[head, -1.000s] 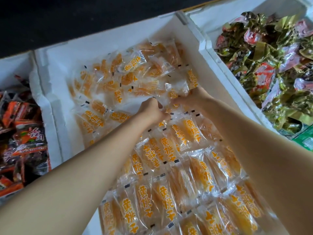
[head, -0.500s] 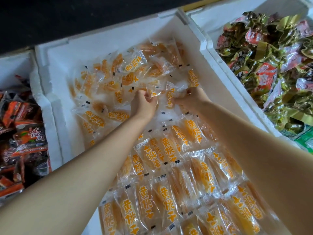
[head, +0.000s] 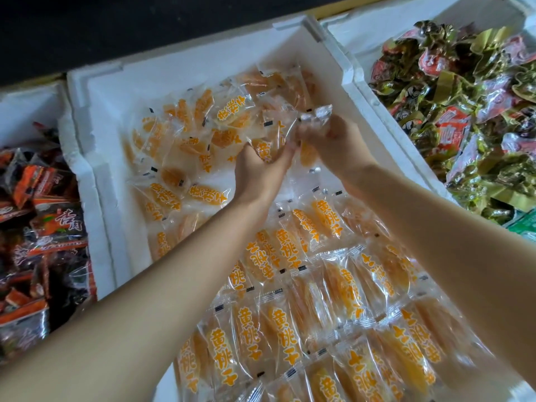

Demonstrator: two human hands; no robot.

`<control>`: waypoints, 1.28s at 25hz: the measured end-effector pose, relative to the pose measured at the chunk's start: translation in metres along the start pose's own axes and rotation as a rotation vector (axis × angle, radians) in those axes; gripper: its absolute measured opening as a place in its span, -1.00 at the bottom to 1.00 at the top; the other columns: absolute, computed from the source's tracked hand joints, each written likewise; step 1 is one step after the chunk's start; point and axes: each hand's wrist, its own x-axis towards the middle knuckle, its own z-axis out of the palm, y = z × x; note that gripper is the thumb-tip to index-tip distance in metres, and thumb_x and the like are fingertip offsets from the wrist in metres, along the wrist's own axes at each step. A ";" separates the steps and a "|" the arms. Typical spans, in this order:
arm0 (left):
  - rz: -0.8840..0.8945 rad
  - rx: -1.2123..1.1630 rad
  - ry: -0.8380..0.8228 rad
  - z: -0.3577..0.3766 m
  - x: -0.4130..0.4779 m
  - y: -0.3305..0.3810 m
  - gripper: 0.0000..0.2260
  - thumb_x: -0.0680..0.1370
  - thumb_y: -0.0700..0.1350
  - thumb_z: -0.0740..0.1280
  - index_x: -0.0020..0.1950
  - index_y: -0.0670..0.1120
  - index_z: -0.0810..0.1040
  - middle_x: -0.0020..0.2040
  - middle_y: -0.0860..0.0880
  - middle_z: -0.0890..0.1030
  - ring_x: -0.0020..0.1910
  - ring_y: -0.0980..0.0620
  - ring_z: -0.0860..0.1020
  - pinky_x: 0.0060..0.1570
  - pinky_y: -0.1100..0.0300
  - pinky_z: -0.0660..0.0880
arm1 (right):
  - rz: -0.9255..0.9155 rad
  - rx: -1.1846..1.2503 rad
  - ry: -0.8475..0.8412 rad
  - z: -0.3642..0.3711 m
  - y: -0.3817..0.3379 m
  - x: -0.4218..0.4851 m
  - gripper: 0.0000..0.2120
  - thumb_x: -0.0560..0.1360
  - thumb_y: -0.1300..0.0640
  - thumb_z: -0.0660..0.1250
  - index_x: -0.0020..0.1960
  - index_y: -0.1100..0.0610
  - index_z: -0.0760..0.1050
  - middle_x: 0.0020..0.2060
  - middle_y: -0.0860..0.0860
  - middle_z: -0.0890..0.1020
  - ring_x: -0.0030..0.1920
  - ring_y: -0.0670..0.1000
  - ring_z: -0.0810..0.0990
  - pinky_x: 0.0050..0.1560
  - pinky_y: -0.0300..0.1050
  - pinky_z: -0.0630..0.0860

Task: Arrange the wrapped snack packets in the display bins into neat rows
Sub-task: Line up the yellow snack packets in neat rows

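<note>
Left hand: mid-bin, grip clamped on an orange-print packet.
Right hand: just right of it, grip pinching a clear packet at its end.
Loose packets: jumbled in far half of white foam bin.
Neat rows: near half, overlapping.
Left: orange-red packets.
Right: green-gold packets.

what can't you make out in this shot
Head view:
- How many yellow packets the left hand and right hand grip: overlapping clear wrap and fingers hide it.
- Rows under both forearms: partly covered.
- White bin's near end: cut off by bottom edge.
- Left bin and right bin: cropped by the frame edges.
</note>
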 end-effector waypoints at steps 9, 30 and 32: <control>0.055 0.047 -0.068 -0.018 -0.087 -0.017 -0.85 0.45 -0.03 0.46 -0.06 0.03 0.53 -0.16 0.01 0.64 -0.17 0.05 0.63 -0.05 0.07 0.57 | 0.327 -0.033 -0.235 -0.071 0.018 -0.127 -0.67 0.49 -0.06 0.33 0.01 0.21 0.44 -0.44 0.01 0.47 -0.53 -0.12 0.40 -0.48 -0.25 0.34; 0.083 0.076 -0.224 0.005 -0.186 -0.037 -0.83 0.45 -0.09 0.47 -0.15 0.08 0.48 -0.19 0.11 0.61 -0.17 0.17 0.60 -0.11 0.25 0.52 | 0.060 -0.548 -0.027 -0.126 0.091 -0.227 -0.62 0.28 0.04 0.55 0.03 0.02 0.49 -0.15 -0.13 0.53 -0.24 -0.20 0.43 -0.26 -0.40 0.29; 0.087 0.074 -0.241 0.008 -0.190 -0.038 -0.82 0.45 -0.10 0.47 -0.16 0.08 0.48 -0.21 0.14 0.59 -0.24 0.26 0.57 -0.17 0.35 0.50 | -0.043 -0.606 -0.032 -0.126 0.089 -0.231 -0.69 0.34 0.05 0.51 0.03 0.04 0.52 -0.10 -0.09 0.52 -0.15 -0.10 0.45 -0.18 -0.31 0.30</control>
